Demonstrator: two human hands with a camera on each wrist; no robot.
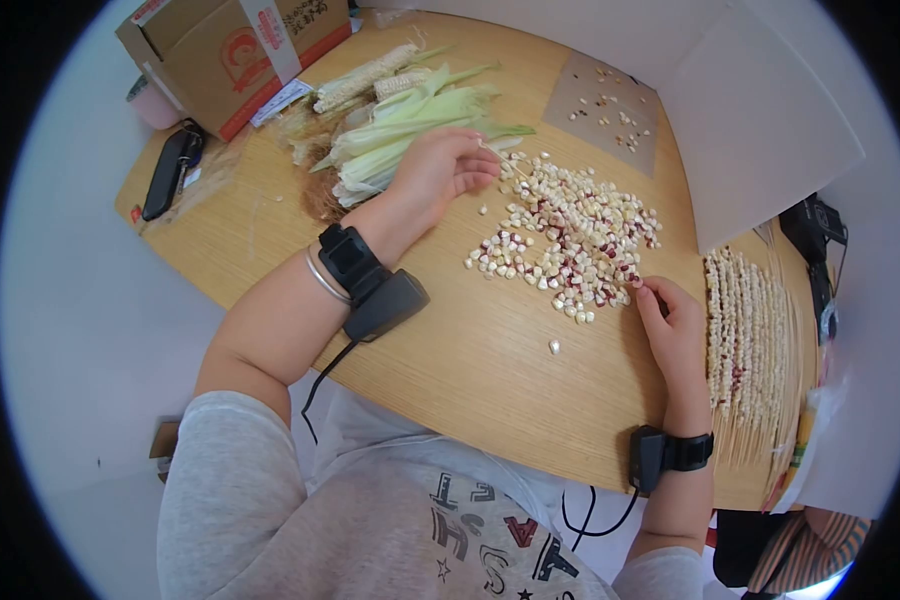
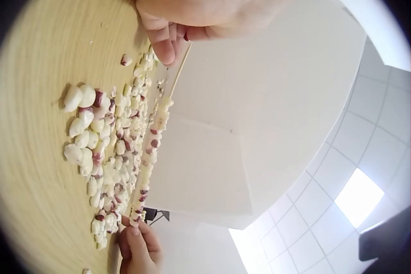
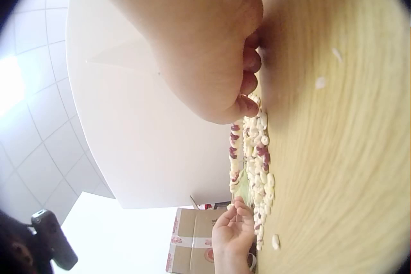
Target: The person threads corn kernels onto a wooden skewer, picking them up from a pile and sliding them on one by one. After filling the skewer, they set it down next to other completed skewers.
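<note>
The near tabletop [image 1: 490,380] gives passage; kernels [image 1: 610,205] block the middle, husks [image 1: 395,137] the far left, and a white panel [image 1: 760,110] the far right.

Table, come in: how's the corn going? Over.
Left fingers hold skewer by its bare end; right fingers pinch the loaded end. Skewer strung with pale and red kernels. Loose kernels heaped below, husks nearby; nothing seems in the way.

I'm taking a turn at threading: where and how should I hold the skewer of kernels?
Probably best to pinch the skewer on its bare stretch, coming from the left hand's side: the stick there is thin and exposed, while threaded kernels line it toward the right hand.
</note>
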